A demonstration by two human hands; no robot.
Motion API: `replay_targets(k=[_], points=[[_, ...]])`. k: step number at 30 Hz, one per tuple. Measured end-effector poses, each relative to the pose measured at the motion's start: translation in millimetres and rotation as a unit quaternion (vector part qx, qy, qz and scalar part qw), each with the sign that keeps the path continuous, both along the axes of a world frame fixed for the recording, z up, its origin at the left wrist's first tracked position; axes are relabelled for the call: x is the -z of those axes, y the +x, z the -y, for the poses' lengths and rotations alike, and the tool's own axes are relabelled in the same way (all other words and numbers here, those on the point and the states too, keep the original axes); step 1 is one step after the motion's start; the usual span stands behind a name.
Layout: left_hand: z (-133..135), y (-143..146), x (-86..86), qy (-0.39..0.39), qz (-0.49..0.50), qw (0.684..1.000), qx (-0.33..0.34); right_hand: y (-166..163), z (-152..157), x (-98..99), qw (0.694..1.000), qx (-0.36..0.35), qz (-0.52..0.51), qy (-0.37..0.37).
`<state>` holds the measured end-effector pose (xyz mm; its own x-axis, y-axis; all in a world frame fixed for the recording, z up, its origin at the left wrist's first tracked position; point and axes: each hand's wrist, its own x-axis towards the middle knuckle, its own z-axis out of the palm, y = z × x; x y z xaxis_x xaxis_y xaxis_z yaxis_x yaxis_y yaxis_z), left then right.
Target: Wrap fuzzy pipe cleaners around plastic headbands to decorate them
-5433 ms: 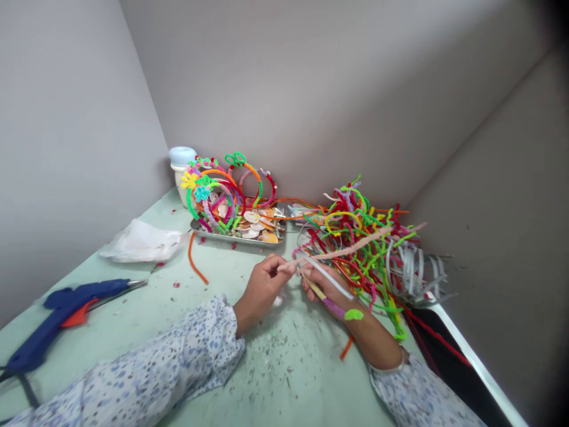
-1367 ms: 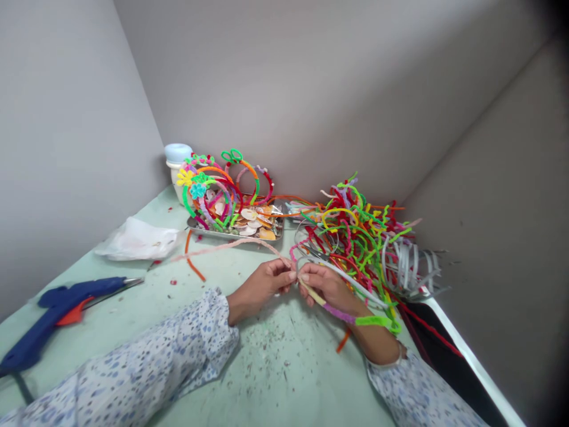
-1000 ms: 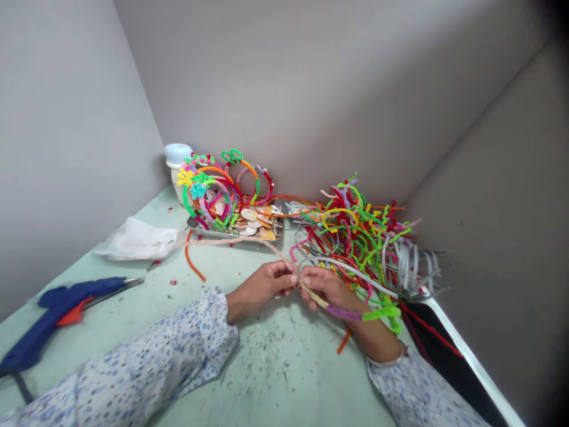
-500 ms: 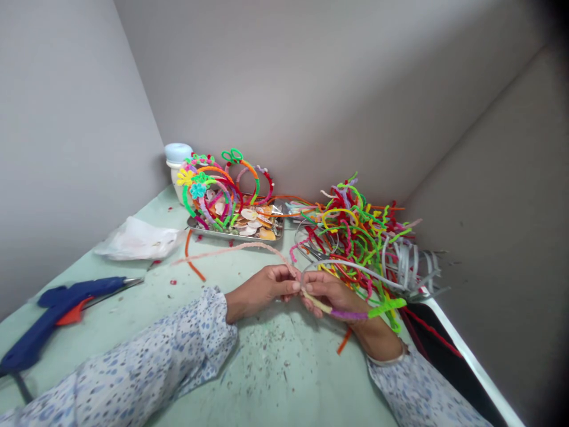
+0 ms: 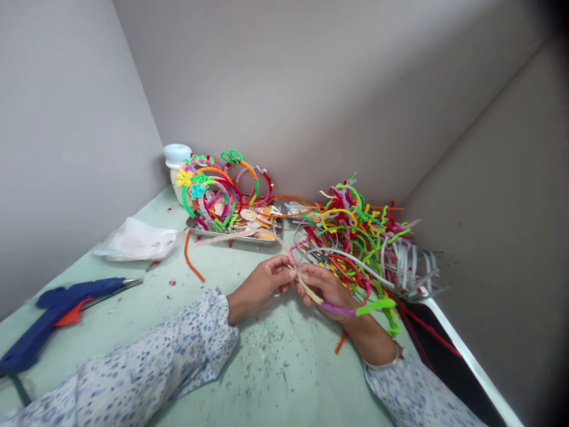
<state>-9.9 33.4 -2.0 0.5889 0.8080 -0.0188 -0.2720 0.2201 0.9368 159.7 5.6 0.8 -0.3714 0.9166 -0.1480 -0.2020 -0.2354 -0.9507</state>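
My left hand pinches a pale pink pipe cleaner whose free end trails left toward the tray. My right hand grips a grey plastic headband partly wrapped in yellow, purple and green fuzzy wire. The two hands meet fingertip to fingertip above the pale green table. Just behind my right hand lies a tangled heap of coloured pipe cleaners.
A metal tray with finished headbands and shells stands at the back. A white jar is behind it. Bare grey headbands lie right. A blue glue gun and plastic bag lie left. An orange pipe cleaner rests nearby.
The pink pipe cleaner swung from pointing right to trailing left and has been wound round the headband, its free length getting shorter. Both hands stayed close together, turning slightly.
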Motion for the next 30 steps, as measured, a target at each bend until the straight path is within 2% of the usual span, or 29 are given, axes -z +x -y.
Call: replay_targets(k=[4,9,12,17,26,30], points=[[0.1,1.7,1.5,0.006,-0.013,0.998,-0.055,-8.1,-3.0,3.7,0.994,0.087,0.03,0.05],[3.3,3.8,0.2,0.037,-0.046,0.995,-0.08,-13.7,-1.4,1.6,0.976,0.168,0.102,0.091],[5.0,4.3,-4.3,0.043,-0.06,0.993,-0.09,-16.7,-0.5,2.2,0.969,0.175,0.133,0.116],[6.9,3.4,-9.4,0.099,-0.083,0.986,-0.109,-19.9,0.3,4.6,0.963,0.173,0.157,0.136],[3.7,4.2,4.1,0.146,-0.126,0.97,-0.148,-22.0,0.2,4.4,0.965,0.166,0.154,0.136],[3.7,4.0,4.8,0.167,-0.135,0.963,-0.161,-20.9,-0.1,5.8,0.965,0.157,0.154,0.143]])
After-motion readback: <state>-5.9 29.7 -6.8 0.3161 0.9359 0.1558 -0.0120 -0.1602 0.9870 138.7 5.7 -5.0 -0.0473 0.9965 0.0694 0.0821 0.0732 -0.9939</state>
